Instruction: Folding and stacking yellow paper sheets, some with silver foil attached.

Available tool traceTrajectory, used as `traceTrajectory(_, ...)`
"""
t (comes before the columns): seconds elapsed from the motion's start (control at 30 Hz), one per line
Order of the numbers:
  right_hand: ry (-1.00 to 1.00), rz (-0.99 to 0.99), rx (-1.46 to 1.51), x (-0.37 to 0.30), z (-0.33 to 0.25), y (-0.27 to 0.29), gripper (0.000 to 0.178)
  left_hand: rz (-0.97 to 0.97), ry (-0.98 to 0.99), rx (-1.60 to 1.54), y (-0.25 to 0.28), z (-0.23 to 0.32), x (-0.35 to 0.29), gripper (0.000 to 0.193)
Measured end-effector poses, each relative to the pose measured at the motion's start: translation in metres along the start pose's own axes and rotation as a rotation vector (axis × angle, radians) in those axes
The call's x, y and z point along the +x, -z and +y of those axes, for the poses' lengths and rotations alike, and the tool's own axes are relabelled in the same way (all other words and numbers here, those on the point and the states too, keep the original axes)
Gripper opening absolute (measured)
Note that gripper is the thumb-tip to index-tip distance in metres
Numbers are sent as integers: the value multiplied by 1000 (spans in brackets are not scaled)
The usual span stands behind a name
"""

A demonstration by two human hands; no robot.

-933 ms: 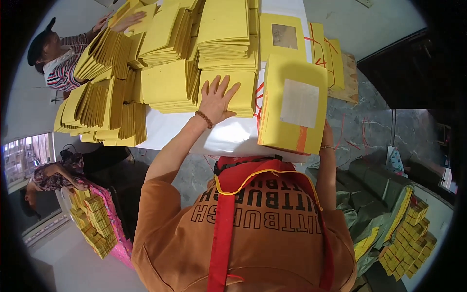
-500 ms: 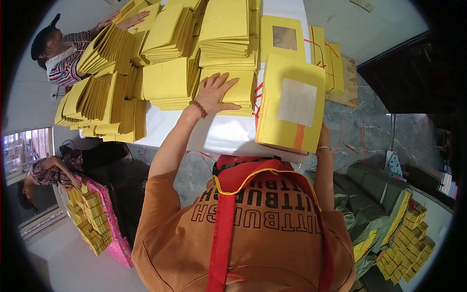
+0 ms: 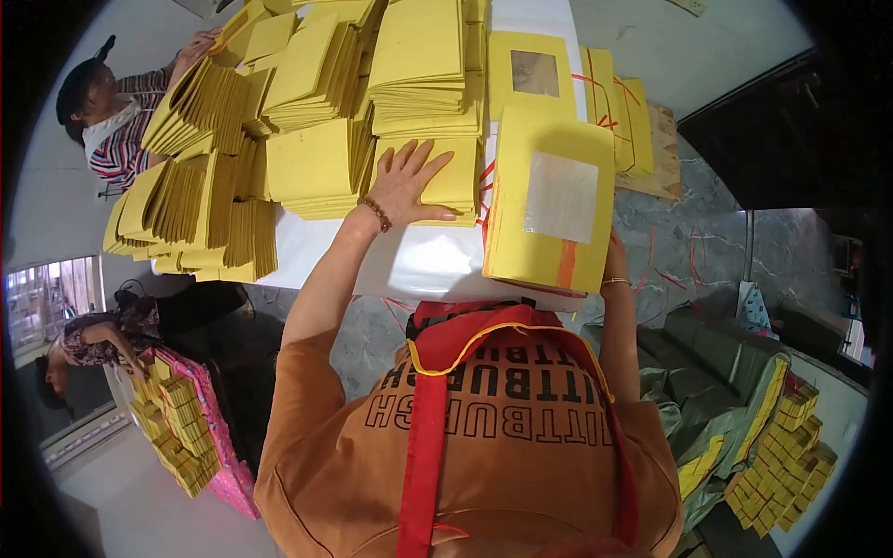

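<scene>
My left hand (image 3: 407,184) lies spread on a low stack of folded yellow paper (image 3: 456,172) near the table's front edge, a beaded bracelet at its wrist. To its right stands a thick stack of yellow paper pieces (image 3: 510,205). The top piece carries a pale rectangular window (image 3: 562,197) and an orange strip (image 3: 566,263). Along the right side of this stack is my right hand (image 3: 615,256), with a thin bangle on the wrist. Its fingers are mostly hidden by the stack, so their grip does not show.
Several folded yellow stacks (image 3: 316,158) cover the white table (image 3: 395,265). Bundles tied with red string (image 3: 634,130) stand on a wooden board (image 3: 665,153) at right. A co-worker (image 3: 116,107) works at far left, another person (image 3: 102,339) below, beside yellow bundles (image 3: 177,418).
The view has shifted slightly. My hands keep nearly the same places on the stacks. The far-left co-worker's outstretched hand has drawn back to the left, close to their other hand.
</scene>
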State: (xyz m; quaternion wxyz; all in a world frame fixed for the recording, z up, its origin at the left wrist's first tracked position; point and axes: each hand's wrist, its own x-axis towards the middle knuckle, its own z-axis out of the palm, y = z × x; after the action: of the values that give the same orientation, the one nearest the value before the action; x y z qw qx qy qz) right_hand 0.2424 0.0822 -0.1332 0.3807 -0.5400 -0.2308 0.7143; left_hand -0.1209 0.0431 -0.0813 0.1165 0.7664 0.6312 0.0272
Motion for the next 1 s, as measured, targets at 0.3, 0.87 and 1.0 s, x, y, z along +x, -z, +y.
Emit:
traceTrajectory(0.3, 2, 9, -29, 13, 8, 23, 38, 248, -114, -20, 33, 20, -2, 55)
traceTrajectory(0.87, 71, -115, -119, 4, 10, 12, 38, -34, 348, -1821, -63, 120, -60, 72)
traceTrajectory(1.0, 3, -42, -76, -5, 4, 4, 38, -177, 415, -1647, -61, 93, -85, 66)
